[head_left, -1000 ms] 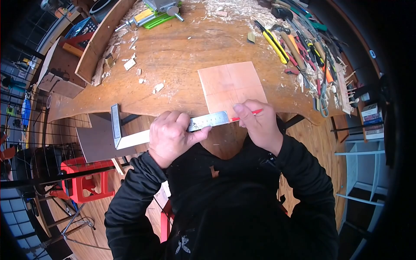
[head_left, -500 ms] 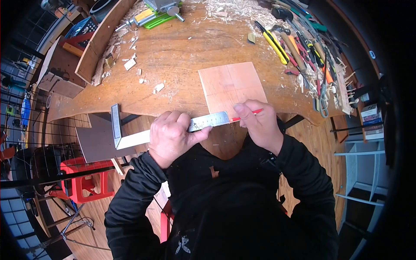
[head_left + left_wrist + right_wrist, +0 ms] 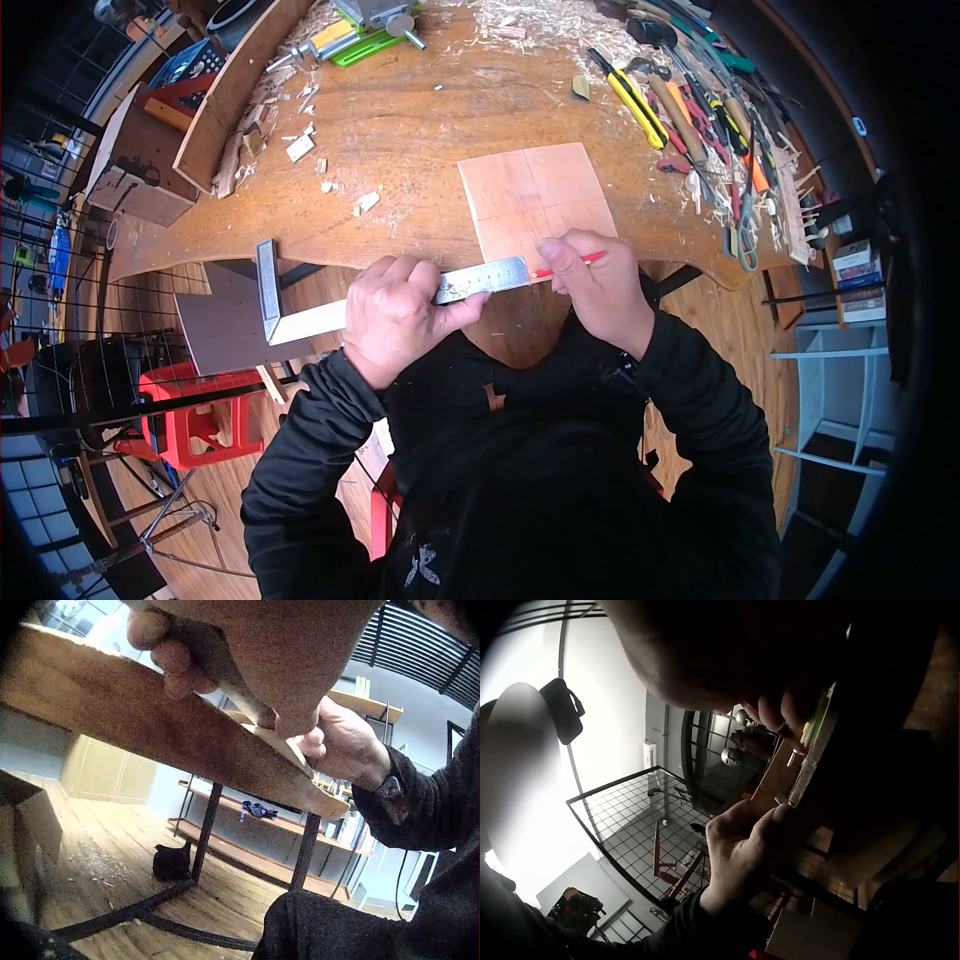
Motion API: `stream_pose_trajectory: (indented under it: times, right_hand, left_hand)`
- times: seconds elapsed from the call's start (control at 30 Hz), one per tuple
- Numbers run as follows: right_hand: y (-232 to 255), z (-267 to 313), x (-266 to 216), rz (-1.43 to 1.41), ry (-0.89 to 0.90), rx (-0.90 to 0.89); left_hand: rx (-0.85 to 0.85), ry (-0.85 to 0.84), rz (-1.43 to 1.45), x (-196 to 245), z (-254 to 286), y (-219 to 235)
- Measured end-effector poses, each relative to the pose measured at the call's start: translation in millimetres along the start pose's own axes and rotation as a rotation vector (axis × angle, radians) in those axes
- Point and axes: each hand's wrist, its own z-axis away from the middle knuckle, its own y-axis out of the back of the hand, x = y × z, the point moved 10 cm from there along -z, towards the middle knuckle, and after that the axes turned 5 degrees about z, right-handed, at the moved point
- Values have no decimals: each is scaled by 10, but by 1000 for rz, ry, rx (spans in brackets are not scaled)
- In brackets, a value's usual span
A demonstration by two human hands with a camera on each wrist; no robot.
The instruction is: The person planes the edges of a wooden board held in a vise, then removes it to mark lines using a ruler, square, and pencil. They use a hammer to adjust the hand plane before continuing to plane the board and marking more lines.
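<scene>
The left hand point(image 3: 392, 310) grips a square point(image 3: 312, 322), its handle point(image 3: 266, 285) out at nine o'clock, its blade point(image 3: 490, 279) towards three. The right hand point(image 3: 600, 290) pinches a red pencil point(image 3: 593, 258), tip just beside the blade's end. At eleven o'clock from that hand, a board point(image 3: 535, 190) lies on the table point(image 3: 430, 130); tools point(image 3: 678, 118) lie at the board's two o'clock.

On the table point(image 3: 400, 190) we see the wooden board point(image 3: 530, 190), the utility knife point(image 3: 635, 108) behind it at right, the try square point(image 3: 485, 278) before it at left.
</scene>
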Motion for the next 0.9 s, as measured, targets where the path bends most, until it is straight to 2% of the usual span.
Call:
stream_pose_trajectory:
  times: [0.2,0.27,0.3,0.37,0.5,0.57,0.7,0.77,0.83,0.87,0.9]
  right_hand:
    - [4,10,-88,90,34,-57]
    - [85,38,142,-95,-145,4]
    - [55,40,148,-96,-144,3]
    - [84,42,56,-248,-34,99]
    - [211,112,89,-185,43,49]
    - [409,222,-94,157,224,195]
    - [517,548,-74,102,108,209]
    - [499,671,-272,265,301,192]
    - [427,724,-180,174,236,241]
    - [420,740,-46,81,171,288]
    - [338,724,200,-35,86,254]
  left_hand:
    - [-1,1,6,-2,-3,-2]
    - [-5,6,6,-9,2,-3]
    - [-1,4,11,-9,5,-2]
    - [4,0,13,-6,6,0]
    - [5,4,11,-21,1,16]
    - [9,-3,11,-35,-15,53]
    - [76,49,-13,-179,-124,326]
    - [83,38,-36,-251,-163,427]
    - [86,51,-44,-330,-167,467]
    - [89,67,-53,-363,-178,479]
    - [86,70,-39,-369,-196,486]
